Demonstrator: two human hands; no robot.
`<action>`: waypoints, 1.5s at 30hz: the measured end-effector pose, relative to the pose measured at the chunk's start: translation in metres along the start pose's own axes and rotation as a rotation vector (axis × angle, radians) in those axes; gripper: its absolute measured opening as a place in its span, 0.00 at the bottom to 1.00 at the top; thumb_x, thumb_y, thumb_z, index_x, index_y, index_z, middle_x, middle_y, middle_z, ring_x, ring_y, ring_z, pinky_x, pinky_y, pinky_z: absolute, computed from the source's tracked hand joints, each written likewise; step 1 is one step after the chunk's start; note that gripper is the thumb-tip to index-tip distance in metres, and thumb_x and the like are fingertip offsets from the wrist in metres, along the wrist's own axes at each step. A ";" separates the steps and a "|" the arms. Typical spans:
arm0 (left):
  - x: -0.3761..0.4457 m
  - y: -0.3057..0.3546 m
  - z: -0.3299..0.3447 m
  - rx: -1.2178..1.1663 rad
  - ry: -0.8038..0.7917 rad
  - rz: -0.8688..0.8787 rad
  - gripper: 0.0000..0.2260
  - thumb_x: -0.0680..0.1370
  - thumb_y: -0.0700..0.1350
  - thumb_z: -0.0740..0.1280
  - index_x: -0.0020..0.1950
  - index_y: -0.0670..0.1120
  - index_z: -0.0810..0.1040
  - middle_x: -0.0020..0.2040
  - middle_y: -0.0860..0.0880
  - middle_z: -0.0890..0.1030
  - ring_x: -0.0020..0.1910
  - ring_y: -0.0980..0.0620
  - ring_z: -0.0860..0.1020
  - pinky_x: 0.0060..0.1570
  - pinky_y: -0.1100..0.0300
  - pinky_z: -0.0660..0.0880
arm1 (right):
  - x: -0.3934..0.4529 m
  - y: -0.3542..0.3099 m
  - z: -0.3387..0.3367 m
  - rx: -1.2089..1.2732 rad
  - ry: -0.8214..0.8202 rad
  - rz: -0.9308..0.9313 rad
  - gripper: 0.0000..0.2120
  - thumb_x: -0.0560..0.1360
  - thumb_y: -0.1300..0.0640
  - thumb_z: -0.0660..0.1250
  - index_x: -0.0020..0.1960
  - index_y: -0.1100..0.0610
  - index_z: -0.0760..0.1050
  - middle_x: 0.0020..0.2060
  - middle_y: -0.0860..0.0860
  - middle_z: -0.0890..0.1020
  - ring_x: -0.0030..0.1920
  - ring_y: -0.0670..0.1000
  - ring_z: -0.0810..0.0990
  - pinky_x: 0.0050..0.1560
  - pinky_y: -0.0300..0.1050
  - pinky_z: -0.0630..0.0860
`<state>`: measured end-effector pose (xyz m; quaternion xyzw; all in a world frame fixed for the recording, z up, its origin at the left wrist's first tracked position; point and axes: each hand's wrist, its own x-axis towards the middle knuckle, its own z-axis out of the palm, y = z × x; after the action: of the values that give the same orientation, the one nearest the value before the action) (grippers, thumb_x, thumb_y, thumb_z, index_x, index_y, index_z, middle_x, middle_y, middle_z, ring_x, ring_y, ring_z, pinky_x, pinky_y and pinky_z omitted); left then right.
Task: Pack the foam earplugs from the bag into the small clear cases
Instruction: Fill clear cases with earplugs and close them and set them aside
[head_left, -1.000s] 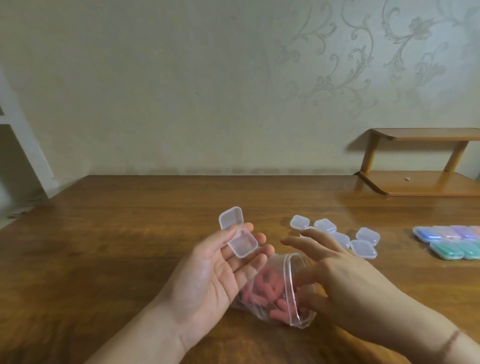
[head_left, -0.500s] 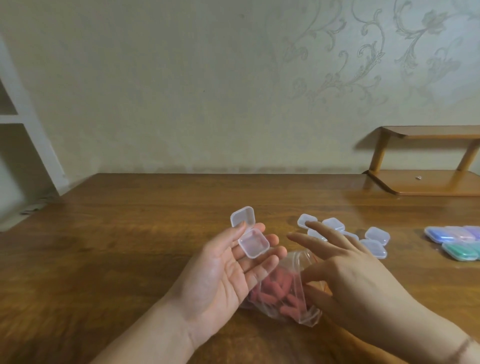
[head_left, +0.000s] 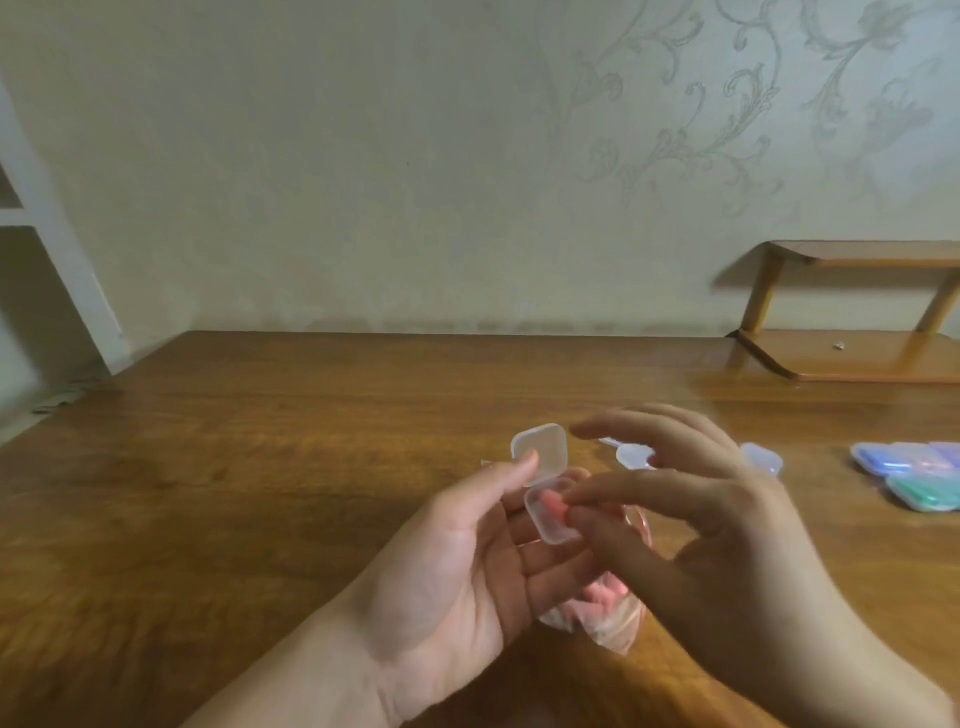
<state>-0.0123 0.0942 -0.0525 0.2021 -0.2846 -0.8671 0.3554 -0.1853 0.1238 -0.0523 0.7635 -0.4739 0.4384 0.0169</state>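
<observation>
**Right hand bringing first earplug to the case**

Right hand (head_left: 717, 525) is pinching a pink earplug (head_left: 555, 503), now lowering it into the open case (head_left: 551, 514) after leaving the bag (head_left: 613, 618) on the tabletop (head_left: 260, 467). Left hand (head_left: 467, 561) is cradling that case, thumb on its lid. Spare cases (head_left: 761, 457) are waiting toward the right edge.

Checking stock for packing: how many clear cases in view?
3. Open case in the left hand; second case beyond the right hand fingers; third case right of that hand, which pinches an earplug. More may hide behind it.
</observation>
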 end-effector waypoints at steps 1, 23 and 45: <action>0.000 -0.001 -0.001 0.002 0.013 0.003 0.22 0.77 0.47 0.69 0.62 0.31 0.75 0.52 0.33 0.81 0.49 0.39 0.83 0.50 0.51 0.83 | -0.001 0.000 0.004 -0.001 -0.005 -0.008 0.05 0.71 0.48 0.71 0.45 0.40 0.84 0.57 0.36 0.78 0.63 0.44 0.75 0.56 0.34 0.71; 0.004 0.007 -0.002 0.098 0.182 0.114 0.20 0.70 0.34 0.68 0.61 0.34 0.75 0.54 0.32 0.82 0.49 0.42 0.85 0.44 0.57 0.83 | 0.001 0.012 -0.018 -0.441 -0.594 0.211 0.10 0.74 0.40 0.61 0.54 0.36 0.76 0.41 0.39 0.79 0.39 0.42 0.74 0.39 0.35 0.74; 0.001 0.009 -0.003 0.113 0.052 -0.037 0.22 0.72 0.33 0.69 0.66 0.34 0.71 0.55 0.32 0.82 0.48 0.42 0.85 0.47 0.56 0.82 | 0.016 0.034 -0.041 0.797 -0.222 0.629 0.10 0.68 0.64 0.69 0.46 0.54 0.84 0.43 0.59 0.85 0.43 0.58 0.86 0.42 0.45 0.83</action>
<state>-0.0065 0.0872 -0.0486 0.2496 -0.3199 -0.8505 0.3346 -0.2341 0.1118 -0.0289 0.5732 -0.4759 0.4850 -0.4581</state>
